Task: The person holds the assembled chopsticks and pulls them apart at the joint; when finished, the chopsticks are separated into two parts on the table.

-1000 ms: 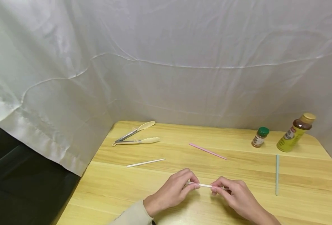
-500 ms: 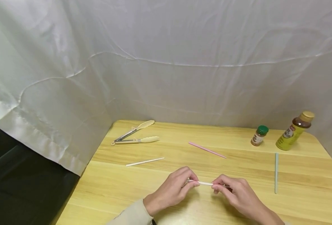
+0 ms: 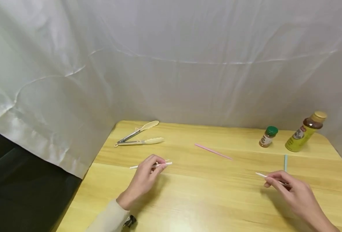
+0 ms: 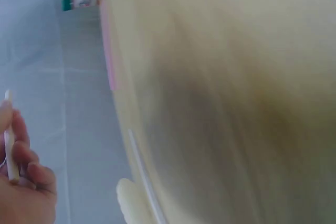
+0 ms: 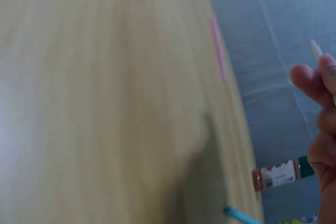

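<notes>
My left hand (image 3: 145,172) pinches a short white chopstick piece (image 3: 169,163), whose blunt end pokes out past the fingertips. Behind that hand lies a whole white chopstick (image 3: 133,167) on the table, partly covered by it. To the right, my right hand (image 3: 294,190) grips another white chopstick piece (image 3: 260,175) between thumb and fingers, its end pointing left. Both hands are raised over the table. The right wrist view shows the tip of that white piece (image 5: 316,49) above the thumb. A pink chopstick (image 3: 213,151) lies between the hands, farther back.
Pale-tipped tongs (image 3: 130,140) lie spread at the back left. A green-capped spice jar (image 3: 268,137) and a yellow bottle (image 3: 302,133) stand at the back right. A teal chopstick (image 3: 285,162) lies partly behind my right hand. Grey cloth (image 3: 188,90) hangs behind the wooden table (image 3: 200,199).
A single white length spanned both hands before; now each holds a separate piece. My left hand has moved left and back, my right hand to the right.
</notes>
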`<control>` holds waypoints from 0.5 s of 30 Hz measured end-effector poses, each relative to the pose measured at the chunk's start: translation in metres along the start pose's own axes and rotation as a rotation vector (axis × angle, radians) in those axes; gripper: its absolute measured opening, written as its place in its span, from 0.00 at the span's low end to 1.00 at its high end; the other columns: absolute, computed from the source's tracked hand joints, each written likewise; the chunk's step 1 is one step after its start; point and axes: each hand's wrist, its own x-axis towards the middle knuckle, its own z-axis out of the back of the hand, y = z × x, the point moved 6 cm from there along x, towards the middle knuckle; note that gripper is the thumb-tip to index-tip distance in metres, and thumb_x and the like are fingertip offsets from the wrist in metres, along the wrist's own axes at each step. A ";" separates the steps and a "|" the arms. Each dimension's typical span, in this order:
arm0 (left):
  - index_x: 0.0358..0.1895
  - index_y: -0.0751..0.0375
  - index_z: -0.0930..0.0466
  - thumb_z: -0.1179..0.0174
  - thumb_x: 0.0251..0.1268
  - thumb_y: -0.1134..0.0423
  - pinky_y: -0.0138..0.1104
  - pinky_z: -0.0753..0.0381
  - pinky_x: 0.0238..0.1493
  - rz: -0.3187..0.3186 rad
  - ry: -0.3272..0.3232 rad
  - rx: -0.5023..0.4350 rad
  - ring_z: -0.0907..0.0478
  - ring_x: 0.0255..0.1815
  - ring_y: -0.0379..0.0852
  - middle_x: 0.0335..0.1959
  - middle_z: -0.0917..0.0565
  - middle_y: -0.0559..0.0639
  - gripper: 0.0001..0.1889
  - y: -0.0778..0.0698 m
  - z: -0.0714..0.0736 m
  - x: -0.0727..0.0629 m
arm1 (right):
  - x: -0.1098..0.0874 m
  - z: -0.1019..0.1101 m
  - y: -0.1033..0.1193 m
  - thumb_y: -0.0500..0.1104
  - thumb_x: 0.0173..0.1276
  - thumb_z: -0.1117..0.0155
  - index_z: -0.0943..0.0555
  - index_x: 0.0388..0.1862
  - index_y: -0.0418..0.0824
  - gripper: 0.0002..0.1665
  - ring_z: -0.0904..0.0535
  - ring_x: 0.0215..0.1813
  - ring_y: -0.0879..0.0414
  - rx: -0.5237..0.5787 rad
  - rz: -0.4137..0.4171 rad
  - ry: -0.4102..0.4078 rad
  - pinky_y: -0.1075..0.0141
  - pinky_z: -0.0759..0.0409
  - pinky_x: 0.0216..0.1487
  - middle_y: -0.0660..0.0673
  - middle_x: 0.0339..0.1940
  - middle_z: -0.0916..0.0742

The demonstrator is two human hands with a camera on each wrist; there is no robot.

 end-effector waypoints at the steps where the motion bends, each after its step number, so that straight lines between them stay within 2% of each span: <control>1: 0.47 0.54 0.14 0.33 0.78 0.63 0.33 0.13 0.47 -0.019 0.025 0.028 0.18 0.43 0.36 0.45 0.13 0.44 0.02 0.002 0.002 0.001 | -0.001 0.004 -0.004 0.33 0.78 0.30 0.12 0.47 0.50 0.10 0.15 0.36 0.73 -0.011 -0.020 0.017 0.82 0.25 0.34 0.62 0.33 0.08; 4: 0.46 0.53 0.14 0.33 0.79 0.60 0.33 0.15 0.47 -0.072 0.076 0.102 0.20 0.44 0.37 0.45 0.12 0.43 0.02 0.007 -0.002 0.005 | -0.001 0.002 -0.010 0.35 0.79 0.30 0.12 0.49 0.52 0.11 0.17 0.41 0.78 -0.024 -0.019 0.029 0.85 0.24 0.38 0.62 0.36 0.07; 7: 0.48 0.53 0.14 0.35 0.81 0.59 0.36 0.15 0.51 -0.084 0.120 0.149 0.20 0.47 0.39 0.46 0.12 0.43 0.04 0.013 -0.005 0.008 | 0.000 -0.006 -0.012 0.35 0.80 0.31 0.12 0.50 0.52 0.11 0.18 0.37 0.76 -0.025 -0.009 0.062 0.82 0.23 0.35 0.60 0.37 0.07; 11: 0.51 0.52 0.13 0.35 0.81 0.60 0.40 0.16 0.56 -0.070 0.158 0.208 0.19 0.52 0.41 0.48 0.11 0.42 0.05 0.021 -0.004 0.012 | 0.001 -0.017 -0.012 0.35 0.79 0.30 0.13 0.49 0.52 0.10 0.17 0.38 0.76 -0.044 0.015 0.101 0.83 0.23 0.36 0.57 0.37 0.06; 13: 0.51 0.51 0.12 0.35 0.81 0.60 0.41 0.17 0.56 -0.068 0.178 0.235 0.19 0.52 0.41 0.49 0.10 0.41 0.05 0.024 -0.004 0.014 | 0.001 -0.019 -0.012 0.37 0.78 0.28 0.12 0.48 0.54 0.11 0.16 0.44 0.77 -0.057 0.024 0.105 0.87 0.24 0.42 0.57 0.39 0.06; 15: 0.51 0.50 0.11 0.34 0.80 0.59 0.39 0.19 0.54 -0.066 0.209 0.261 0.20 0.49 0.40 0.49 0.09 0.40 0.05 0.027 -0.005 0.014 | 0.001 -0.021 -0.012 0.37 0.75 0.25 0.12 0.46 0.58 0.13 0.17 0.46 0.78 -0.071 0.042 0.105 0.89 0.26 0.46 0.58 0.40 0.07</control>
